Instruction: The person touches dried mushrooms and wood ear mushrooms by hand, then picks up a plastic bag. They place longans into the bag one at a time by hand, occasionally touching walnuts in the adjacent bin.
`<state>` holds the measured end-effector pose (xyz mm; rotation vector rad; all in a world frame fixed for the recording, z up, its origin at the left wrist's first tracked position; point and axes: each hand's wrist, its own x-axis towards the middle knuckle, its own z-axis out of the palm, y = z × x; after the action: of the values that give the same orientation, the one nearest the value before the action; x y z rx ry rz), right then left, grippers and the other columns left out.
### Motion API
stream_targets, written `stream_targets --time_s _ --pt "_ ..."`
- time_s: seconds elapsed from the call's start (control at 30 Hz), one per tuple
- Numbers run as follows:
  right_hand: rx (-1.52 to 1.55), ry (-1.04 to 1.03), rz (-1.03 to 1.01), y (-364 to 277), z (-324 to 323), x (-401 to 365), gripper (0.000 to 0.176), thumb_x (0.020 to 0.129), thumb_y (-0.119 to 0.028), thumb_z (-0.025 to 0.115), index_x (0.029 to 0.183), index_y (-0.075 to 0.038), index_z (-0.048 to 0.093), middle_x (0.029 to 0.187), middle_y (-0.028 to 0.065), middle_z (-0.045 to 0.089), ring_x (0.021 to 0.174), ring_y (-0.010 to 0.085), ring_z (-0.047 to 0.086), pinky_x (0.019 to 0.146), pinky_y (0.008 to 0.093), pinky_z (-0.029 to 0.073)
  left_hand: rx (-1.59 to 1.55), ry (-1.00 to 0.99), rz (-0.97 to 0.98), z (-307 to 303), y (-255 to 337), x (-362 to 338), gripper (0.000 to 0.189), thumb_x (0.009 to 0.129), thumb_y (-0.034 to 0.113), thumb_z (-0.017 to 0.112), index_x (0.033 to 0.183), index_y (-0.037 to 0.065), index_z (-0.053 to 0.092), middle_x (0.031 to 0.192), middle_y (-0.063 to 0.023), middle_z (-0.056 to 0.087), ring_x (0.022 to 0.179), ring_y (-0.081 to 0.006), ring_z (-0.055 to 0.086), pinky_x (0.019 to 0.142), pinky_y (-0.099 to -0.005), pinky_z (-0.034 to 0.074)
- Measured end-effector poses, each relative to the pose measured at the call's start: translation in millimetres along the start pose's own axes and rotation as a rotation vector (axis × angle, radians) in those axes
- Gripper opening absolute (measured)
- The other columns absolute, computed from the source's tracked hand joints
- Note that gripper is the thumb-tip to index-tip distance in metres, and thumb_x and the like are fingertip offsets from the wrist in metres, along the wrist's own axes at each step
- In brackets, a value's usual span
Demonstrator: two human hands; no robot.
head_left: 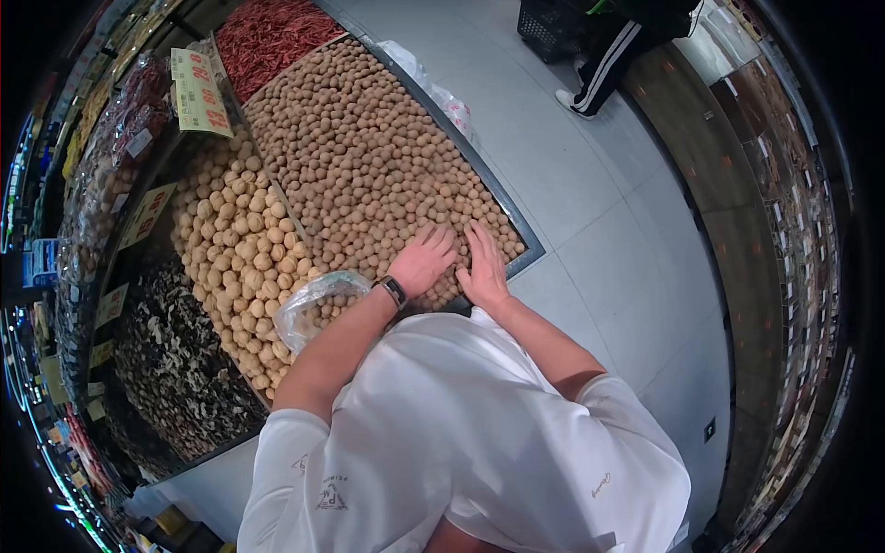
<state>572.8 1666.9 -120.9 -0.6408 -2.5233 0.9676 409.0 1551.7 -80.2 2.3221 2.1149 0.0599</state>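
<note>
My left hand (427,259), with a dark band on its wrist, lies palm down on a wide bin of round brown dried longans (359,138). Its fingers are slightly bent and their tips touch the longans. Close on its right, my right hand (484,267) rests on the same heap near the bin's corner, fingers stretched and thumb apart. Neither palm shows, so anything small under them is hidden. Beside my left forearm, a clear plastic bag (293,318) gapes open over the edge of the walnuts (244,249); round brown pieces show in its mouth.
Dried red chillies (267,41) fill the far bin, and dark dried fungus (189,359) lies left of the walnuts. A price sign (198,92) stands over the divider. Across the grey floor (590,230) are a person's striped trouser leg (610,64) and a black basket (546,35).
</note>
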Motion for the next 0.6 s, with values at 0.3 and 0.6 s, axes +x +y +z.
stream_targets --time_s 0.3,0.6 --pt "0.039 0.015 -0.03 -6 5 26 0.074 0.083 -0.014 0.068 0.15 0.003 0.042 0.159 0.0247 0.037 0.148 0.0431 0.034 0.122 0.0506 0.03 -0.021 0.059 -0.116 -9 -7 -7 0.039 0.094 0.019 0.056 0.131 0.007 0.059 0.142 -0.0196 0.056 0.14 -0.0348 0.047 0.123 -0.0513 0.03" --pt "0.126 -0.028 -0.055 -11 11 42 0.08 0.081 -0.016 0.071 0.152 0.002 0.039 0.161 0.0243 0.034 0.15 0.0427 0.032 0.123 0.0499 0.031 -0.111 0.046 -0.39 -44 -5 -16 0.075 0.085 0.032 0.08 0.15 0.013 0.048 0.155 -0.0193 0.043 0.144 -0.0367 0.04 0.121 -0.0521 0.031"
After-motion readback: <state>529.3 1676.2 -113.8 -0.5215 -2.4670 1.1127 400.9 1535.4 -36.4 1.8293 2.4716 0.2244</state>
